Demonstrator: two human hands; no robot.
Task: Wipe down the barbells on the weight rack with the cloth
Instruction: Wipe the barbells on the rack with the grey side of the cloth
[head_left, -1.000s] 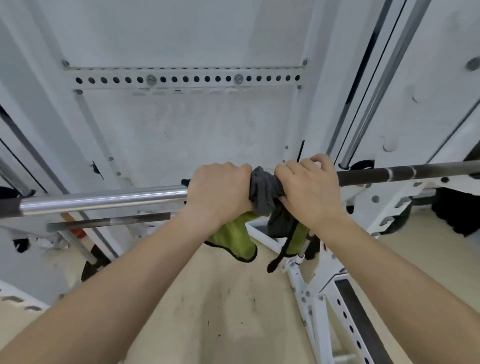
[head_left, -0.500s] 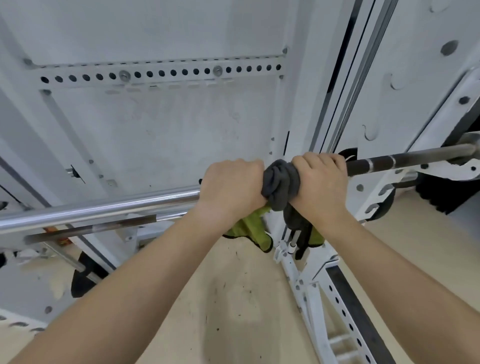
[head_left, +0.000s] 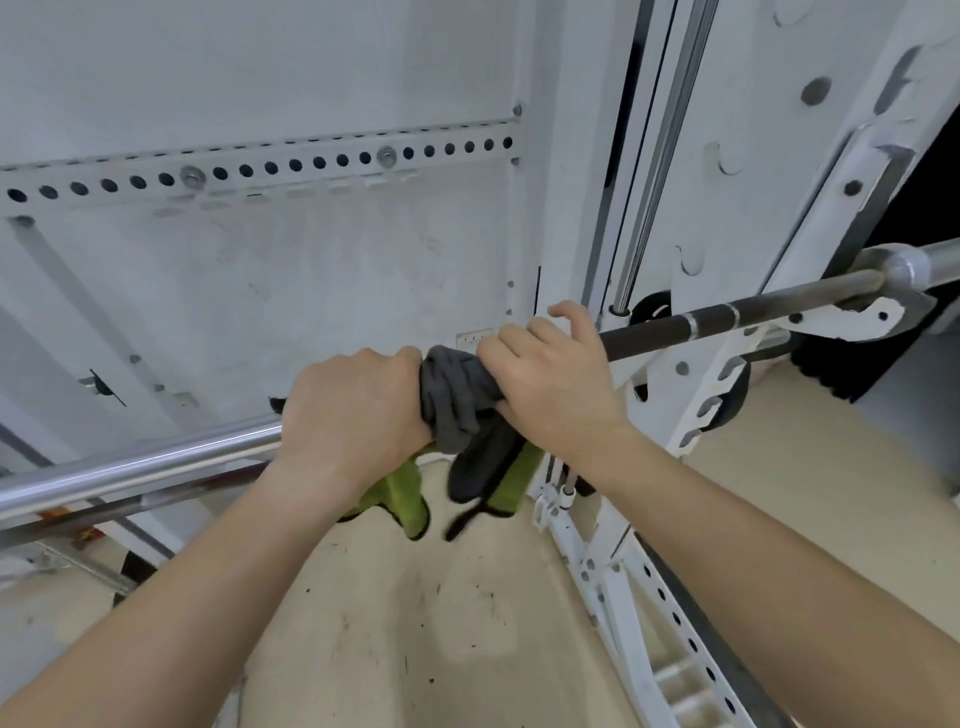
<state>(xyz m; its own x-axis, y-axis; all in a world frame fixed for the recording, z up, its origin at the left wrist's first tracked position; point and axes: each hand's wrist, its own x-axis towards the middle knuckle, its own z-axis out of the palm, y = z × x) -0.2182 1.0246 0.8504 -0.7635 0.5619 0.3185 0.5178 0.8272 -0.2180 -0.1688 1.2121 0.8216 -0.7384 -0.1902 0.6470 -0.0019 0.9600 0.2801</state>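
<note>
A long barbell (head_left: 727, 319) crosses the view, resting on a white rack hook at the right; its left part is shiny steel, its right part dark. A grey and green cloth (head_left: 457, 400) is bunched around the bar at the middle, with green ends hanging below. My left hand (head_left: 353, 415) grips the cloth-wrapped bar on the left side of the bunch. On the bunch's right side sits my right hand (head_left: 556, 384), holding the cloth with its index and middle fingers lifted off. A second, rusty bar (head_left: 130, 506) lies lower at the left.
The white rack upright (head_left: 779, 218) with hook notches stands at the right, and a chrome guide rod (head_left: 660, 156) runs up beside it. A perforated white base rail (head_left: 670, 618) runs along the beige floor at lower right. A white wall panel with a hole strip is behind.
Both hands and the cloth have slid rightwards along the bar towards the rack hook. The right hand's fingers have loosened and lifted. My view has turned right, showing the bar's collar.
</note>
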